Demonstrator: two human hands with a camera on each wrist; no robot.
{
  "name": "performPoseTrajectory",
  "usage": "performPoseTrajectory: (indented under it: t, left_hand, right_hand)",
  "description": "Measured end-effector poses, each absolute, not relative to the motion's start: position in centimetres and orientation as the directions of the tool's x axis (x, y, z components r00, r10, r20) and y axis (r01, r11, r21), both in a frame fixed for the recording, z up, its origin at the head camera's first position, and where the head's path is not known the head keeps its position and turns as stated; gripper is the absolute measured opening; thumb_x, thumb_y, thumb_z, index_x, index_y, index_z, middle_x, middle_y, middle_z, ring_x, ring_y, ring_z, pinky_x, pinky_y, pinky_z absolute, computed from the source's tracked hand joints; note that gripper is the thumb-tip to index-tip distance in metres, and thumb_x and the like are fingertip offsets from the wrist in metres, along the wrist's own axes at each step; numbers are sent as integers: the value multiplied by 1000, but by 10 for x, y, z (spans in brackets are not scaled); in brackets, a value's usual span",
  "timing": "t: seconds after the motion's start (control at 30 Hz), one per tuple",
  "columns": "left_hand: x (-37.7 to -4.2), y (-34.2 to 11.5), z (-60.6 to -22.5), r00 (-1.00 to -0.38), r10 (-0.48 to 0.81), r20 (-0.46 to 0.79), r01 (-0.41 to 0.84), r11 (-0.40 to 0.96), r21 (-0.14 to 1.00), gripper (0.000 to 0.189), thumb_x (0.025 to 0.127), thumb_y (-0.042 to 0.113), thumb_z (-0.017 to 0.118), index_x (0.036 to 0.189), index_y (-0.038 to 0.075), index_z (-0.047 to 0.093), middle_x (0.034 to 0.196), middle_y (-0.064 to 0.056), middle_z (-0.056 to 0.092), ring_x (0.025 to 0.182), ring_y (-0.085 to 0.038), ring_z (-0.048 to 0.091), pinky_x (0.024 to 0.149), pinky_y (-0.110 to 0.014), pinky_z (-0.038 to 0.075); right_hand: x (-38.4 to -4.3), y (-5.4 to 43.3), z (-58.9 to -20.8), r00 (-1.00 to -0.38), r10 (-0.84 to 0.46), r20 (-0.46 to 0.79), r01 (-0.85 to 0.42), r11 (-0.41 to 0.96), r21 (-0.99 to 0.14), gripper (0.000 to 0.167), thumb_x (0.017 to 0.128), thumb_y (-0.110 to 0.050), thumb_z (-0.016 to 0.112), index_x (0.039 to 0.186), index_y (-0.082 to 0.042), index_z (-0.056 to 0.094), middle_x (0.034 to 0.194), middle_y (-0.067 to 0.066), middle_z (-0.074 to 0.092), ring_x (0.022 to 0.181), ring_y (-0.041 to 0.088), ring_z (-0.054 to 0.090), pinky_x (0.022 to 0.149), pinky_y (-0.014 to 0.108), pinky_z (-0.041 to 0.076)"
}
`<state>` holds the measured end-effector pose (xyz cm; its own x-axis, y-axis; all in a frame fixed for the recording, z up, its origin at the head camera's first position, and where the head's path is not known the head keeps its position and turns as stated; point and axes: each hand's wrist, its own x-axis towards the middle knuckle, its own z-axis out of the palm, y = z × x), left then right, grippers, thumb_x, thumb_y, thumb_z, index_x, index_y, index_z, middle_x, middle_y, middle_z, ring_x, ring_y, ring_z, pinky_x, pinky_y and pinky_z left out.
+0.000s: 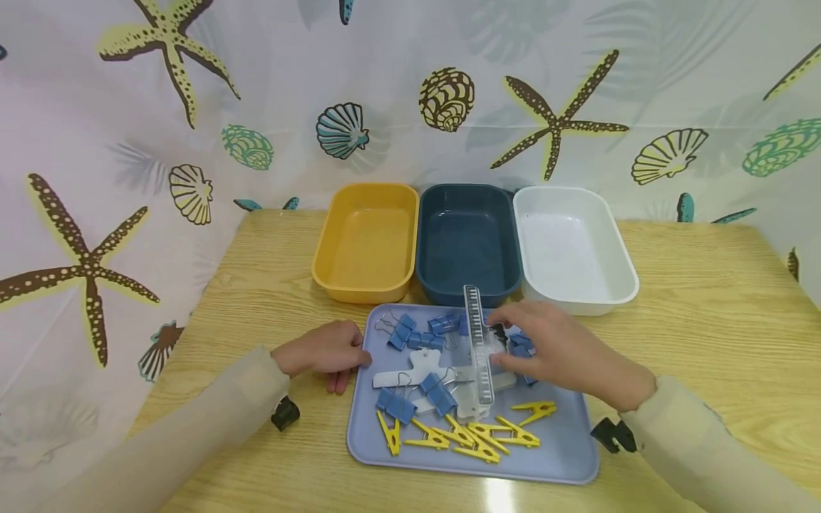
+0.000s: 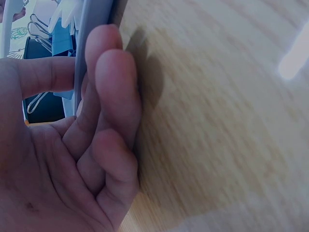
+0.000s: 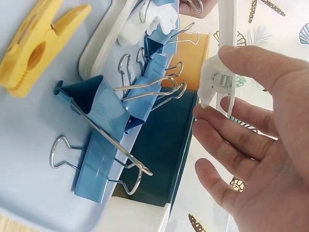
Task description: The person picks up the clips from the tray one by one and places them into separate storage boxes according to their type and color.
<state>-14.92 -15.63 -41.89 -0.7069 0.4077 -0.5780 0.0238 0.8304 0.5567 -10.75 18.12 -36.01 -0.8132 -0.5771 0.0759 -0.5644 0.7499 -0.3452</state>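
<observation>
In front of you, a pale wood-grain tabletop (image 1: 693, 299) runs back to a white fabric backdrop (image 1: 385, 57), which also rises along your left side. You see it printed with brown-and-yellow starfish (image 1: 554, 122), teal, green and yellow seashells (image 1: 341, 131) and faint grey leaf shapes. Near the cloth, you have three deep, round-cornered bins side by side: an orange-yellow bin (image 1: 367, 242) leftmost, a dark blue bin (image 1: 470, 239) between, a white bin (image 1: 571, 246) rightmost.

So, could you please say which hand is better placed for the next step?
Probably the right hand, to place the white clip it holds; the left hand grips the tray by its left edge.
</observation>
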Motion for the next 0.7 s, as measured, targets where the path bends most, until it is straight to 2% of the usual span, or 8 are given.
performPoseTrajectory:
  t: [0.7]
  left_hand:
    - [-148,-154,-414,-698,411,-586,13,826,564,31,91,19,55,66,3,61,49,-9,63,37,-17,58,41,-24,43]
  right_hand:
    - [-109,186,-355,-834,-547,78,-540,775,-328,48,79,-36,78,118,-14,62,106,1,66,96,20,62,83,38,53]
